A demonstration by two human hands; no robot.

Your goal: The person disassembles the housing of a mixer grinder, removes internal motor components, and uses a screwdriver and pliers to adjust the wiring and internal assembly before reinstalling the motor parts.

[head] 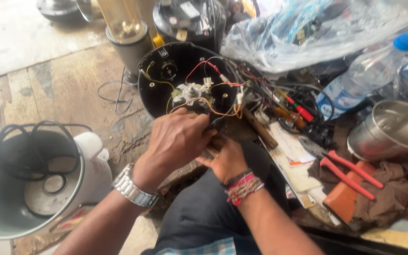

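Note:
A black round appliance base (159, 92) lies open on its side, showing a small motor (192, 92) with red, orange and yellow wires (213, 106). My left hand (178, 139), with a metal watch on the wrist, is closed over the lower edge of the base near the motor. My right hand (227, 158), wearing thread bracelets, sits just below it and touches the underside of the base; what its fingers grip is hidden by my left hand.
A white cooker body (83, 177) with a coiled black cord inside stands at left. Red-handled pliers (345, 172), a steel pot (393, 130), a plastic bottle (369, 73), a screwdriver (301, 111) and a plastic bag (308, 33) clutter the right. A blender jar (126, 28) stands behind.

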